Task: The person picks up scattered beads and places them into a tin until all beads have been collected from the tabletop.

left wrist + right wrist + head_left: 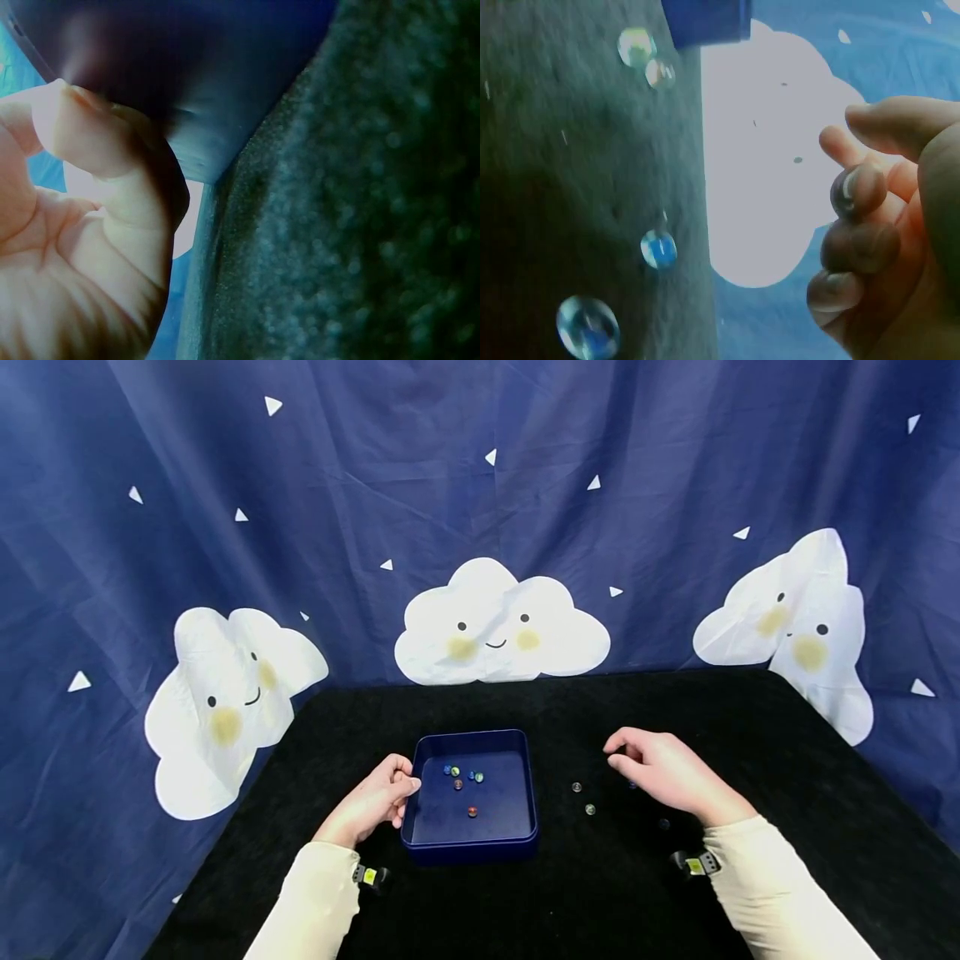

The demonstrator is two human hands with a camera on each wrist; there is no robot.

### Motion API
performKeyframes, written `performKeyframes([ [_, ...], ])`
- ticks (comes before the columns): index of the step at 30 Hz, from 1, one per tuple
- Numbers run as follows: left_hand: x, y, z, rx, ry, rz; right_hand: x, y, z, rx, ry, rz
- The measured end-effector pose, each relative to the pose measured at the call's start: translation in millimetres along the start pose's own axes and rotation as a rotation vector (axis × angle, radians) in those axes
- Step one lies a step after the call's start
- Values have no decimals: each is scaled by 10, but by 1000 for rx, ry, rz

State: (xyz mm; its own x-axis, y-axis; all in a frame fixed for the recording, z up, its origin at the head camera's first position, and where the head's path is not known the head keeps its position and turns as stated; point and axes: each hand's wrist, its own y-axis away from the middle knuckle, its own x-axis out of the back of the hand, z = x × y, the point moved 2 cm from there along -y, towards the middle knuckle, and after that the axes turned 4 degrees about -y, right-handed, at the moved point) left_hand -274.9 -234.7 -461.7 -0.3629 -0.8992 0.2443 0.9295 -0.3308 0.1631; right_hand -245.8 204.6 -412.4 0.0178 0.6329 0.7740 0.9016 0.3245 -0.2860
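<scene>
A dark blue square tray [472, 841] sits on the black cloth with several small glass marbles inside, among them a red one [472, 812] and an orange one [458, 784]. My left hand [375, 797] pinches the tray's left wall between thumb and fingers; in the left wrist view that wall [225, 90] looms above the thumb. To the right of the tray, my right hand [667, 772] hovers over the cloth, fingers loosely bent, thumb and index apart. Nothing shows between them. Near it lie two clear marbles [590, 809], a blue marble [659, 249] and a larger-looking bluish one [589, 328].
Black cloth [600, 893] covers the table. Behind it hangs a navy curtain [450, 510] printed with white smiling clouds [495, 660] and small triangles. Each wrist wears a strap with a small camera [372, 877].
</scene>
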Motion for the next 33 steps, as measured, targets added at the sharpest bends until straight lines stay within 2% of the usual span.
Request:
performKeyframes([
  [8,6,-31,26,-7,-5,8,111,-3,217,-46,17,-72],
  [17,-2,-29,5,11,-1,4,-22,63,457,-114,13,-203],
  [22,2,-29,-3,5,-9,-3,-80,97,499,-147,4,-220],
  [33,6,-17,6,10,-14,3,-111,99,486,-130,2,-233],
])
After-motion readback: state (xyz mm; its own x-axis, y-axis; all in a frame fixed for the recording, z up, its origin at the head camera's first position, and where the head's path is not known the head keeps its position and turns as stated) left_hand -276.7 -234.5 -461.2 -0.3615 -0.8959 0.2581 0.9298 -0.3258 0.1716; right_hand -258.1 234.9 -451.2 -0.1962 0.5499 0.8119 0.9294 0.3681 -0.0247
